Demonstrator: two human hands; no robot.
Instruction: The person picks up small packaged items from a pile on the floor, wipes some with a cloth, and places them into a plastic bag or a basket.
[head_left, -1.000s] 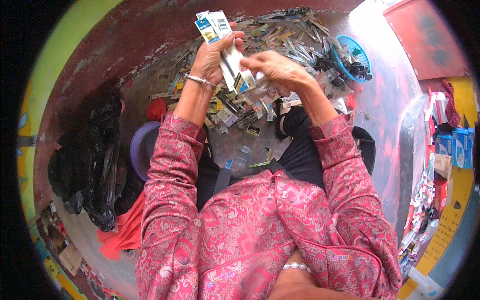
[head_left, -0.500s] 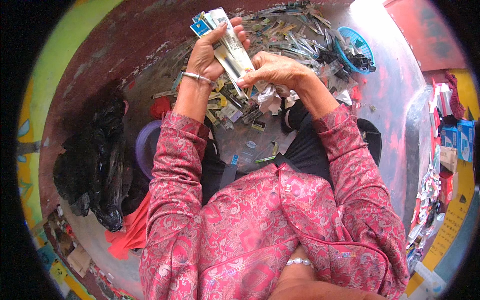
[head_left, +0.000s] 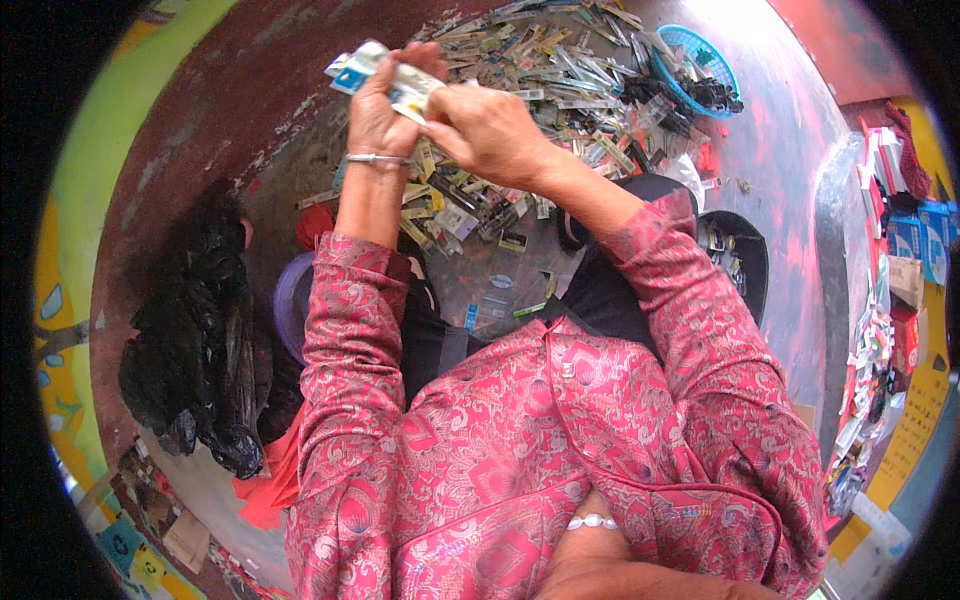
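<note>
Packets in a thin stack (head_left: 385,75), flat and pale with blue ends, sit in the left hand (head_left: 375,120), whose fingers are curled shut around the bundle, held up above the far part of the floor (head_left: 780,180). The right hand (head_left: 485,130) meets it from the side, thumb and fingertips pinched on the near end of the stack (whether on one packet or several is hard to tell). A metal bangle (head_left: 375,158) rings the left wrist.

These packets look light and slightly stiff, like card or blister backing, probably slick on the faces, so they could slide over one another if held loosely. A pinch across the flat faces near one end, with the other hand wrapping the middle, seems the surest hold.

Below the hands a loose heap of similar packets (head_left: 560,80) spreads over the floor, reaching toward a blue basket (head_left: 690,65) near the far right edge. A black plastic bag (head_left: 200,340) lies at the left edge.

The underside of the stack and the left palm are hidden, the right fingertips overlap the packets, and the fisheye rim bends and blurs the boxes (head_left: 900,260) at the right.
</note>
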